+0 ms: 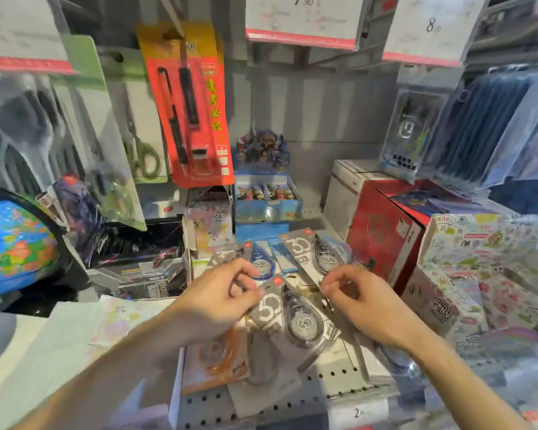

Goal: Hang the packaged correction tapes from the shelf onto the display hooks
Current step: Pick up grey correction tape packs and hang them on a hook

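Two bare arms reach in from the bottom, over a shelf (292, 395) full of little holes. Left hand (218, 301) has its fingers (246, 268) curled, and the thumb and fingertips pinch the top corner of a grey correction tape pack (292, 318) that lies on the shelf between both hands. Right hand (364, 302) has its fingers (339, 276) bent in too, with the tips close together at the bottom edge of another grey pack (311, 252); I cannot tell if they grip it. A blue pack (263, 259) lies just behind the left hand. An orange pack (215, 361) lies under the left wrist. A globe (16, 240) sits far left. A red pen pack (190, 103) hangs above.
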A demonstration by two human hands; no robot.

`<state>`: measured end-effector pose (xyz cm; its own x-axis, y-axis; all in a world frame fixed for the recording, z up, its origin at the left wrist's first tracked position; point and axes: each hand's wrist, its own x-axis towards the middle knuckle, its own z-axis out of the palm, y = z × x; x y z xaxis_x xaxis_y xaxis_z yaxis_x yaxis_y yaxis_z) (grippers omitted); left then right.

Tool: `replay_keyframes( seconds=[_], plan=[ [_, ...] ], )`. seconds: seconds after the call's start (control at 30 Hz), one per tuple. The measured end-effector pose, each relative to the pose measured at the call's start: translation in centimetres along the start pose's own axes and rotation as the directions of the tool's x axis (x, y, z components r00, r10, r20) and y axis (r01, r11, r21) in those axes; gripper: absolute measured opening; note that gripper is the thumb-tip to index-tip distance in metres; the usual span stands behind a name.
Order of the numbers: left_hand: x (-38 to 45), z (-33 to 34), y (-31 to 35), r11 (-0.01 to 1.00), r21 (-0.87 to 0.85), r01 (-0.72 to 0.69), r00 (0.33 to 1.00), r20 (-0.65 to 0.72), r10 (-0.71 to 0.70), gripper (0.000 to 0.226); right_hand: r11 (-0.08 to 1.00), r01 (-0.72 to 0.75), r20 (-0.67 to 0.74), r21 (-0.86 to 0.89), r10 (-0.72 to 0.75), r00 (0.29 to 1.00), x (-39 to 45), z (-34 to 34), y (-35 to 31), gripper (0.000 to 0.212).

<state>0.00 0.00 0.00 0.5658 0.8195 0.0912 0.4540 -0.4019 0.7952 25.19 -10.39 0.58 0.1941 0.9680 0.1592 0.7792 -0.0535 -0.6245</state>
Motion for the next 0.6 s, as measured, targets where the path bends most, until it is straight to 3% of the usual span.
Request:
replay_keyframes(
  seconds=[0.1, 0.27, 0.33, 0.43, 0.6],
  plan=[
    [1.0, -0.1, 0.1, 0.946, 0.323, -0.012, 0.998, 0.065, -0.009, 0.025, 0.995, 0.025, 0.081, -0.092, -0.017, 0.997, 0.5, -0.1, 0.0, 0.012],
    [1.8, 1.1, 0.8, 0.83, 0.558, 0.003, 0.991, 0.109, -0.077, 0.04, 0.974, 0.073, 0.219, -0.216, -0.024, 0.975, 0.4, 0.8, -0.7, 0.043],
    [2.0, 1.6, 1.1, 0.795, 0.606, 0.029, 0.989, 0.096, -0.109, 0.045, 0.96, 0.05, 0.214, -0.275, 0.01, 0.977, 0.6, 1.2, -0.8, 0.049],
    [2.3, 2.1, 1.2, 0.782, 0.621, 0.057, 0.99, 0.063, -0.122, 0.049, 0.971, 0.015, 0.229, -0.24, 0.042, 0.973, 0.7, 1.8, -0.8, 0.04],
    [2.8, 2.2, 1.4, 0.824, 0.562, 0.071, 0.994, 0.026, -0.104, 0.035, 0.984, -0.005, 0.242, -0.179, 0.049, 0.969, 0.4, 1.6, -0.5, 0.046]
  ],
)
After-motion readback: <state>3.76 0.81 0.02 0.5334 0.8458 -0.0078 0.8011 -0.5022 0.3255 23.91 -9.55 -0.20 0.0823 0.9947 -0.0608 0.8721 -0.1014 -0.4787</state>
